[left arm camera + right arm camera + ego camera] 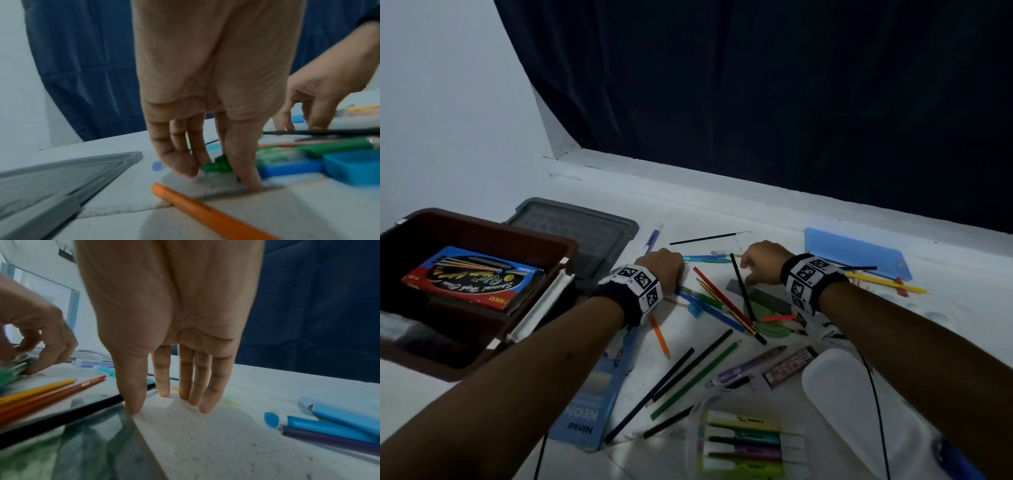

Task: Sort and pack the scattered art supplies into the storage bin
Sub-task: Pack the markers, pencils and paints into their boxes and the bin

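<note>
This looks like a room in a home. A dark blue curtain (774,102) hangs beyond both hands, above a white ledge (688,178). A plain white wall (448,102) stands to the left of the left hand (664,270), and a white cloth-like surface (945,318) lies under the hands.

A flat blue pack (589,404) lying on the bench reads "NEON" in large letters, with "Ninso" below it, seen upside down. The red and blue box (472,279) inside the brown storage bin (524,236) carries upside-down script reading "Special High Class"; its smaller print is too small to read.
</note>
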